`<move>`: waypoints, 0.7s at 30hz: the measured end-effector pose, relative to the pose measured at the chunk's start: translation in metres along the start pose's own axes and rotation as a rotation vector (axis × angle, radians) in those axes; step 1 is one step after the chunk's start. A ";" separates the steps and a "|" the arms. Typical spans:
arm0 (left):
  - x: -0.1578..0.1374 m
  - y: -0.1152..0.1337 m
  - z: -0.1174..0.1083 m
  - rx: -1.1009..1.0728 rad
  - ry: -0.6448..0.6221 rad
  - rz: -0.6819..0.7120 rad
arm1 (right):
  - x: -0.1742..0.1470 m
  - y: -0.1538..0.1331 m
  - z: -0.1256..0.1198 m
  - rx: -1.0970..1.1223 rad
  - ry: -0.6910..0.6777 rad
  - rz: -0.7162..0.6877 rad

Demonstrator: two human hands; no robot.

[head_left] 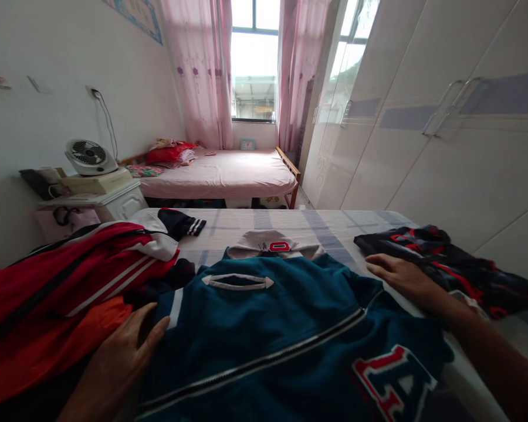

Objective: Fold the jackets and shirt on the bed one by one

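Note:
A teal jacket (242,328) lies spread out in front of me, with a slanting black-and-white zip, a pale-edged pocket slit and a red-and-white letter A patch (393,381). Its grey collar part (255,239) carries a red mark at the far end. My left hand (118,357) rests at the jacket's left edge, thumb by the white stripe and apart from the fingers, which are partly hidden. Off the jacket's right side, my right hand (398,275) is stretched out low, fingers extended and holding nothing visible. Beside it is a folded black-and-red garment (449,264).
Red and orange clothes (92,281) are heaped at the left on the checked bed sheet (286,220). Beyond stands a pink-covered bed (229,173). A small fan (90,155) sits on a white cabinet (123,202) at left. White wardrobes (400,158) line the right.

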State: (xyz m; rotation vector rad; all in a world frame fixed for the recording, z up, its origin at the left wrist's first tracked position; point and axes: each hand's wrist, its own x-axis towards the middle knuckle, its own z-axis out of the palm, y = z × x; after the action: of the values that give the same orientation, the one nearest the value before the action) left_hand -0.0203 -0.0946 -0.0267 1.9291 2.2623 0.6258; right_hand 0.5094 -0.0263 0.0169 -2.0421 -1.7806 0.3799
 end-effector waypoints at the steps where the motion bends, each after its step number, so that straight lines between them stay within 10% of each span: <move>1: -0.001 0.004 0.001 0.037 0.018 0.033 | 0.012 -0.007 0.011 -0.023 -0.045 -0.017; 6: 0.012 0.009 0.006 0.105 0.188 0.368 | 0.042 -0.030 0.054 -0.103 -0.192 -0.085; 10: 0.045 0.007 0.018 0.036 -0.007 0.456 | 0.038 -0.050 0.047 0.065 -0.223 -0.126; 16: 0.064 0.020 0.003 -0.330 -0.274 0.141 | 0.028 -0.026 -0.012 0.773 0.172 0.115; 21: 0.050 0.042 -0.013 -1.000 -0.333 -0.395 | 0.012 0.008 -0.013 0.727 -0.060 0.265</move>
State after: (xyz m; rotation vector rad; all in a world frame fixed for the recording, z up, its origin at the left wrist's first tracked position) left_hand 0.0046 -0.0453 0.0096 0.9797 1.5524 1.0075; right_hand 0.5240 -0.0164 0.0255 -1.7222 -1.1421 1.0055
